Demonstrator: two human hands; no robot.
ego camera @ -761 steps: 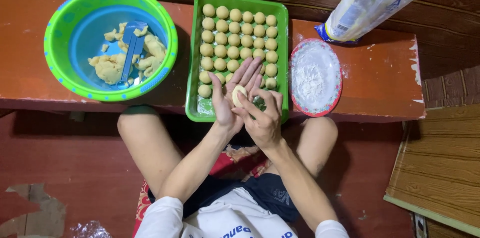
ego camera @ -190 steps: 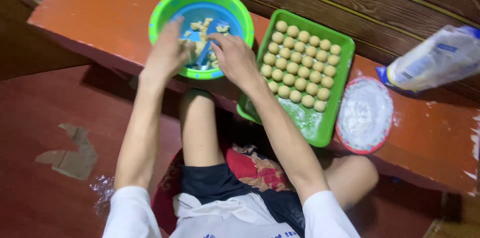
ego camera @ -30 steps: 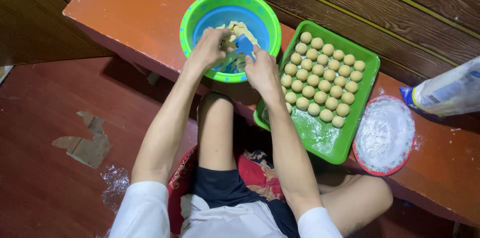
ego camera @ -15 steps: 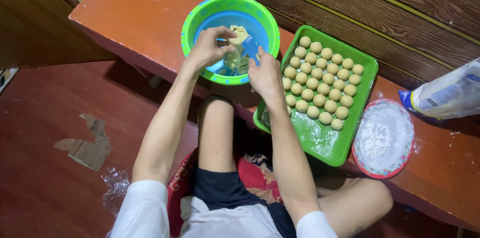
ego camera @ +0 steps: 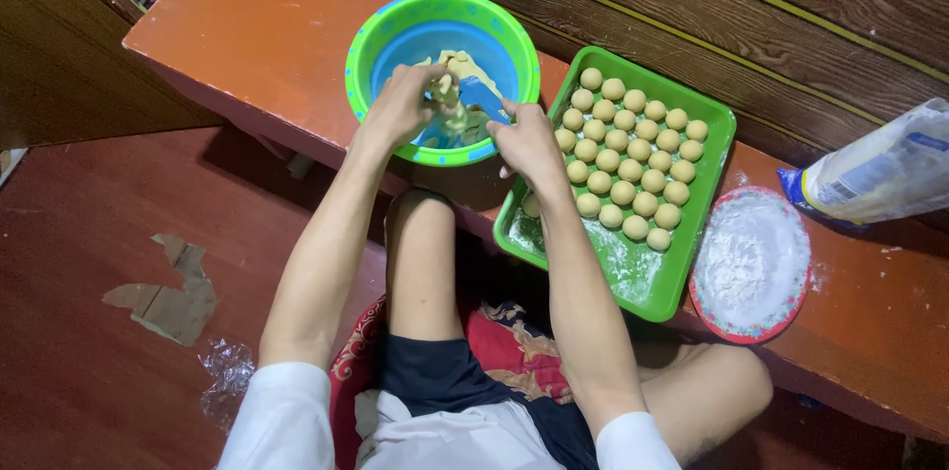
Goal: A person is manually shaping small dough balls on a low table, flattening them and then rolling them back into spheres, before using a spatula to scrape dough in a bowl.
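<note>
- Both hands are working inside the green bowl [ego camera: 442,75]; a second ago they were reaching over its near rim, now they are sitting deeper over the dough [ego camera: 457,94].
- Left hand [ego camera: 400,104] is curling its fingers around a lump at the near-left side of the dough pile, half closed, pinching rather than spread.
- Right hand [ego camera: 529,139] is closing on the handle end of the blue scraper [ego camera: 482,96]; the blade is angling into the dough, touching it. Half a second ago the scraper was lying flatter against the pile, so by my read a portion is being cut or pulled off.
- Dough is sitting in the middle of the bowl's blue inside, pale yellow, ragged, less a heap than loose pieces.
- Nearest to camera: the person's white sleeves, dark shorts and bare knees, folded under the orange bench [ego camera: 247,25].
- Just right of the bowl, the green tray [ego camera: 717,149] is holding rows of rolled dough balls [ego camera: 633,159]; its near end is bare but dusted white.
- Further right, a red-rimmed plate [ego camera: 791,307] of white flour is touching the tray's corner.
- Farthest right, a plastic flour bag [ego camera: 880,169] is lying on its side against the wooden wall.
</note>
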